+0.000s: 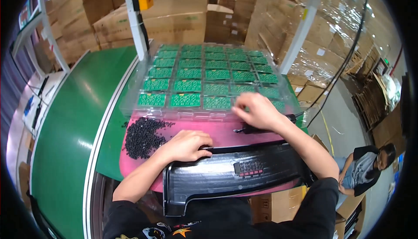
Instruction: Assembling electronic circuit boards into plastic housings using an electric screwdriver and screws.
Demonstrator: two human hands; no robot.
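A long black plastic housing (209, 182) lies across the near edge of the pink mat, with a small keypad-like block (249, 168) set in it. My left hand (189, 145) rests at its far edge, fingers curled over the rim. Farther right, my right hand (257, 110) is raised by the front edge of a clear plastic tray (204, 116). Its fingers are bent together, a little blurred; whatever they hold is hidden. Below that wrist lies a black screwdriver-like tool (254, 129), tip to the left. Green circuit boards (185, 100) fill the tray in rows.
A heap of small black parts (143, 138) sits on the pink mat (217, 133), left of my hands. A green conveyor belt (74, 138) runs along the left. Stacked cartons (174, 25) stand behind. On the right, another person (365, 171) sits near a cable (348, 56).
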